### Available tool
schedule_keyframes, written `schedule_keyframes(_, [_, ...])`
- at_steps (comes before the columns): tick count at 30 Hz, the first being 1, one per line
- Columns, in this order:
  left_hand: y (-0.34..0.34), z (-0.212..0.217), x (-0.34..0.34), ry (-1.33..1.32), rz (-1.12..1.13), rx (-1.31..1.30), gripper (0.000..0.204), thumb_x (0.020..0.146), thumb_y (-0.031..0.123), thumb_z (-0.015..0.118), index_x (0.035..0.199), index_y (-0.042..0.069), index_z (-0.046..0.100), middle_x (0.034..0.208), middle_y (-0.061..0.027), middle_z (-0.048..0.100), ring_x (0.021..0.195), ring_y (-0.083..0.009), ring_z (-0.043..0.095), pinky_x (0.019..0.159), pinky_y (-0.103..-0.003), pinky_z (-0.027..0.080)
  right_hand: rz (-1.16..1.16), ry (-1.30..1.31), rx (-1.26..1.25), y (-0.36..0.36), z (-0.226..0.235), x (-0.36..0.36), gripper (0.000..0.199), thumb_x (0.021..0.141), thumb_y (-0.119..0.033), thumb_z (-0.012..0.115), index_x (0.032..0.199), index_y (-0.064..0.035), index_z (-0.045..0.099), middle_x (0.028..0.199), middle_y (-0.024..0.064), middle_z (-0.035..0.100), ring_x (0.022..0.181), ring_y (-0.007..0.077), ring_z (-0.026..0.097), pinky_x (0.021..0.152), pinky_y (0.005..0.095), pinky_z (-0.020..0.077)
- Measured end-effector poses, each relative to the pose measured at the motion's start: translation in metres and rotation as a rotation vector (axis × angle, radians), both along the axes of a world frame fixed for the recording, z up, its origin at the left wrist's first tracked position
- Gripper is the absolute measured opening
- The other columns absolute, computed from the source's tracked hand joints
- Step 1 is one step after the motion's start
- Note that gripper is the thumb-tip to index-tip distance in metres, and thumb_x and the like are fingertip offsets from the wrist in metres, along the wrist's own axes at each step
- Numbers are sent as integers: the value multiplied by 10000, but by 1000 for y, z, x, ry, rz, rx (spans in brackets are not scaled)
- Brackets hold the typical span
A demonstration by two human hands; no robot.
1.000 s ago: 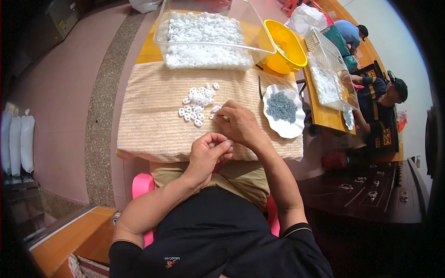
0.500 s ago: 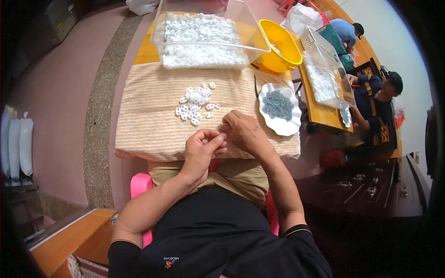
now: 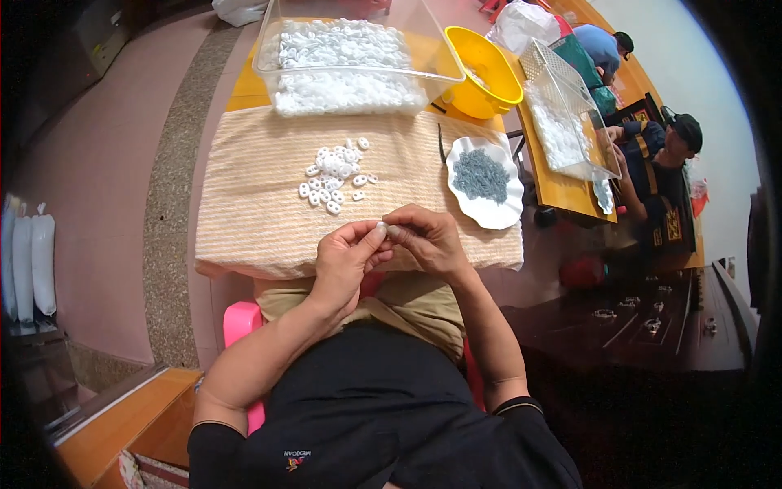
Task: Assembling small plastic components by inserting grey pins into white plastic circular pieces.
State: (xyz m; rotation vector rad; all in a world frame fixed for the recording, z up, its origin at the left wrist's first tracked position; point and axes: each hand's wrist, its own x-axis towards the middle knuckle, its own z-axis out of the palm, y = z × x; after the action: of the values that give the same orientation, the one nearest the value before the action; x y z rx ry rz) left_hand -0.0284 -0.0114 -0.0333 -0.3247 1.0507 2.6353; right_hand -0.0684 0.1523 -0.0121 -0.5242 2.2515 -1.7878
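Note:
My left hand and my right hand meet over the near edge of the striped cloth. Thumb and fingers of the left pinch a small white piece, mostly covered by the fingertips. The right fingertips close in a pinch against the same spot; whether they hold a second small part is hidden. Just beyond the hands lies a loose pile of white oval pieces with two holes. To the right, a white wavy-rimmed dish holds many small grey-blue pieces.
A large clear bin full of white pieces stands at the back, with a yellow bowl beside it. At right, a co-worker sits by another table with a clear basket.
My right hand has come down and in, its fingertips now meeting the left's. A white piece shows between the fingertips. The view has shifted slightly.

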Motion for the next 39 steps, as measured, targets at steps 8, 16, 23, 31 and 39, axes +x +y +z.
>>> schedule_keyframes(8, [-1,1,2,-35,-12,60,122,929,102,596,1009,15,628,902,-48,657,790,-114,627,706,-238,549,-63,243,-34,-6,-10,12,150,859,3,653,1008,23,649,912,94,641,834,147,621,726,255,499])
schedule_keyframes(16, [0,-4,2,-29,-8,60,109,927,108,605,989,23,633,876,-43,656,772,-107,623,702,-232,539,-126,166,-72,-8,-11,18,134,868,20,630,1000,43,642,938,92,646,826,132,613,719,236,492])
schedule_keyframes(23, [-1,0,1,-25,-13,39,184,927,113,605,1074,3,608,918,-53,651,801,-114,621,729,-246,546,-140,80,-111,-6,-9,12,112,866,3,645,976,24,646,904,39,642,762,76,591,655,205,478])
schedule_keyframes(31, [0,-3,2,-57,29,7,271,919,74,596,1168,-14,537,1022,-82,618,843,-135,617,755,-278,555,-85,475,420,-3,-6,-41,154,799,-32,664,950,-3,657,874,118,663,744,225,630,652,310,492])
schedule_keyframes(39, [-1,1,1,-76,31,6,274,912,58,599,1166,-21,532,1028,-85,610,848,-142,614,751,-284,558,-101,514,730,-28,-2,-65,149,824,-154,609,914,-60,682,894,119,642,831,334,627,729,410,489])
